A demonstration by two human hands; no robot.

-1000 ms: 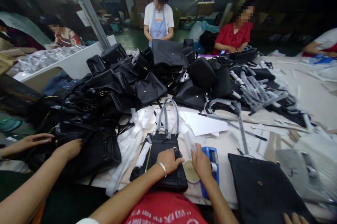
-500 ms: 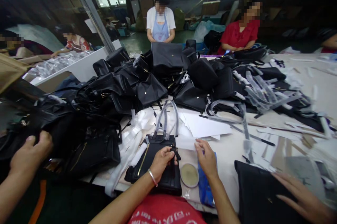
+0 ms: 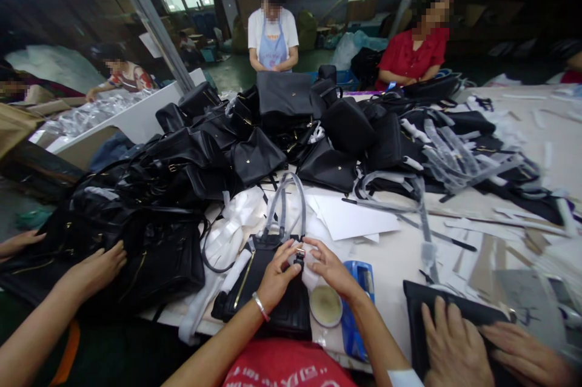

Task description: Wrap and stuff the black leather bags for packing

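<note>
A black handbag (image 3: 273, 278) with a gold zip lies on the table in front of me, its wrapped handles (image 3: 284, 202) pointing away. My left hand (image 3: 278, 275), with a bracelet at the wrist, is closed on a small black strap with a metal buckle (image 3: 299, 255) at the bag's right side. Just right of the buckle, the curved fingers of my right hand (image 3: 331, 270) pinch a thin white sheet (image 3: 311, 276), partly hidden by the fingers. Below that hand are a round tin (image 3: 325, 306) and a blue packet (image 3: 359, 278).
Black bags (image 3: 254, 153) are heaped across the table. White sheets (image 3: 357, 217) lie beyond my right hand. At left, a co-worker's hands (image 3: 95, 269) rest on a bag; at right, another's hands (image 3: 459, 344) press a black bag (image 3: 416, 308). Several people sit or stand beyond.
My right hand has moved left with the white sheet, up to the buckle. Left co-worker's hand has moved right onto a bag; a second hand shows on the right-hand bag.
</note>
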